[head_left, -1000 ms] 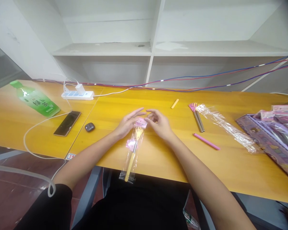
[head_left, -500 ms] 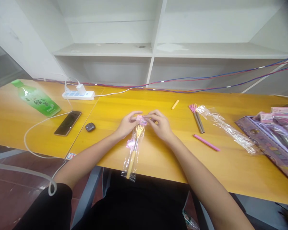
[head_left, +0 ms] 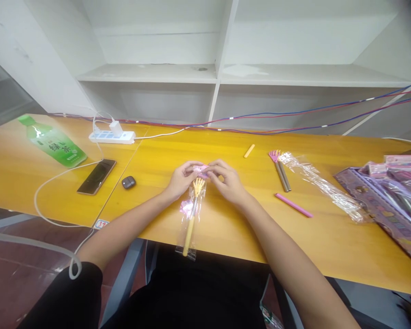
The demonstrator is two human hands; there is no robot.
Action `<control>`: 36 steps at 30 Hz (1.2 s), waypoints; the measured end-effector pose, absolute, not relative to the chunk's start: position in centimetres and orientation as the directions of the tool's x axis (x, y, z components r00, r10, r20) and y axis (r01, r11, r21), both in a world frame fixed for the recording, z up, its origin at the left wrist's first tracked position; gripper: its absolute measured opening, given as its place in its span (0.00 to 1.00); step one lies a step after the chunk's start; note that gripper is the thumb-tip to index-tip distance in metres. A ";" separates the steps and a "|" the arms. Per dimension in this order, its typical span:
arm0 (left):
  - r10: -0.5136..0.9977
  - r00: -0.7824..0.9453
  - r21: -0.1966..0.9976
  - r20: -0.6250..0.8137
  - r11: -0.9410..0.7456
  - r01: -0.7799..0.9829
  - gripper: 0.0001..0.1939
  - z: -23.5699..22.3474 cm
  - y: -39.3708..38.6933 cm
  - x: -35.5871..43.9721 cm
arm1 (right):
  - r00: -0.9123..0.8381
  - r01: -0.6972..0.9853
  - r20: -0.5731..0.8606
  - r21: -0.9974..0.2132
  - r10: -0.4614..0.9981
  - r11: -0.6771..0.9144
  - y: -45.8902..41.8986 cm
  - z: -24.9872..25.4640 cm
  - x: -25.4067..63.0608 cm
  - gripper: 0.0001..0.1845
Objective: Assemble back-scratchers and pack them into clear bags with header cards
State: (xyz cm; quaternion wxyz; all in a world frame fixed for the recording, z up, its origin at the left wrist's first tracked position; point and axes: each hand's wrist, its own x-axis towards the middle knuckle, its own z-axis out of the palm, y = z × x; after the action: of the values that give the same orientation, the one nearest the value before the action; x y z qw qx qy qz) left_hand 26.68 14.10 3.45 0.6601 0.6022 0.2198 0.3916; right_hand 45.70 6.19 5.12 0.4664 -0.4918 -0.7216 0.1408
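Pink card [head_left: 200, 171] is pinched at the head end of a clear sleeve [head_left: 184, 229], its left side held by the thumb and fingers of the left hand [head_left: 181, 181] and its right side by those of the right hand [head_left: 227, 182]. Both grips are drawn in close on the card; whether the sleeve's top is also caught between the fingertips cannot be told. Inside the sleeve, a yellow hand-shaped scratcher [head_left: 191, 220] is laid lengthwise on the wooden table [head_left: 233, 237], its head toward the hands and its handle end at the near edge. A second pink piece [head_left: 186, 207] is seen beside its rod. By the look of it, the scratcher has already been sleeved, while the card end is unfinished; whether anything is fastened there is hidden by the fingers. To the right, two bare scratchers [head_left: 282, 172] are left side by side, with a pink tube [head_left: 293, 205] and a yellow stick [head_left: 249, 151] apart from them, so these seem not yet packed. Loose clear wrappers [head_left: 329, 188] are stretched toward a purple box [head_left: 356, 183], where several packets [head_left: 406, 187] are piled.
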 end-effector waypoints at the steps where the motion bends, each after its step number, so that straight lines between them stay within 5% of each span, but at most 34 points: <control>1: 0.785 0.593 0.967 0.176 -0.024 -0.254 0.17 3.5 14.1 26.7 | -0.081 0.581 0.530 -0.663 0.844 0.472 6.1 5.2 45.6 0.16; 9: 0.777 0.593 0.975 0.209 -0.118 -0.189 0.17 4.1 14.1 26.4 | 0.008 0.572 0.510 -0.708 0.860 0.415 6.2 4.8 45.3 0.12; 15: 0.788 0.574 0.974 0.222 -0.149 -0.172 0.18 3.9 14.0 26.3 | 0.125 0.498 0.334 -0.836 0.934 0.232 6.5 3.6 45.2 0.18; 22: 0.809 0.554 0.977 0.198 -0.118 -0.178 0.19 3.5 14.2 26.6 | -0.002 0.584 0.267 -0.782 0.964 0.217 6.6 3.8 44.9 0.28; 36: 0.809 0.554 0.980 0.197 -0.146 -0.134 0.18 2.9 14.6 26.5 | -0.008 0.604 0.273 -0.765 0.962 0.222 6.5 3.8 44.9 0.29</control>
State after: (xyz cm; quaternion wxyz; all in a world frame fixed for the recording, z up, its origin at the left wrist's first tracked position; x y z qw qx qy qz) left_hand 26.55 14.57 2.88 0.5991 0.6468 0.2607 0.3935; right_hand 44.91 6.52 3.75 0.3973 -0.5815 -0.6733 0.2249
